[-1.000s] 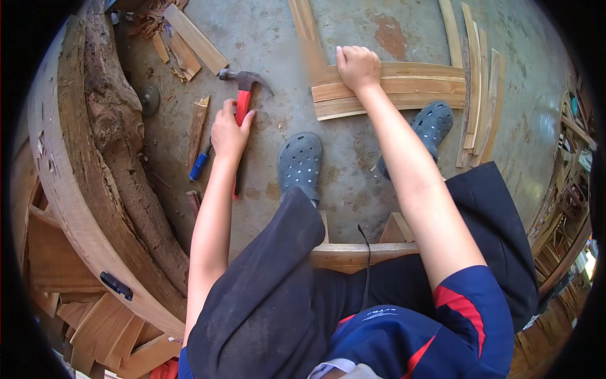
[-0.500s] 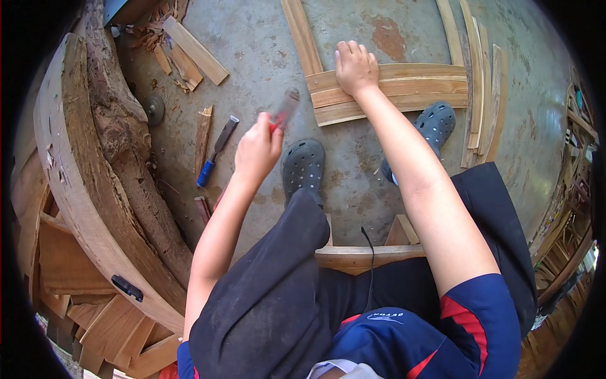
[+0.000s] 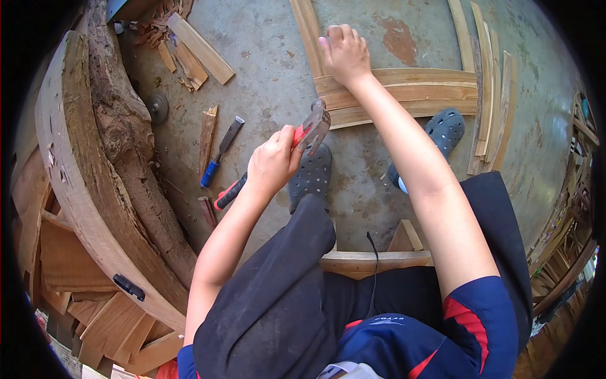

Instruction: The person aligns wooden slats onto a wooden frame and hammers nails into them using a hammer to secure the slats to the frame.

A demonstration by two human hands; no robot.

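Observation:
My left hand (image 3: 271, 161) is closed around the hammer (image 3: 315, 125), whose claw head is raised above my left shoe; its dark handle end sticks out below the hand. My right hand (image 3: 347, 55) is curled at the upper left corner of the curved wooden slats (image 3: 416, 92), beside a long wooden strip (image 3: 307, 36). Its fingertips are bent out of sight, and anything between them is hidden. A chisel with a blue handle (image 3: 211, 172) lies on the floor left of the hammer, next to a splintered wood piece (image 3: 207, 136).
A rough log (image 3: 120, 126) and curved board (image 3: 95, 221) run down the left side. Offcuts (image 3: 201, 47) lie at the upper left, near a round metal disc (image 3: 157, 107). Thin strips (image 3: 486, 95) lie on the right. My shoes (image 3: 312, 174) are on the floor between these.
My left hand has lifted the hammer from beside the chisel and brought it right, over my left shoe. My right hand has shifted slightly up and left along the slats.

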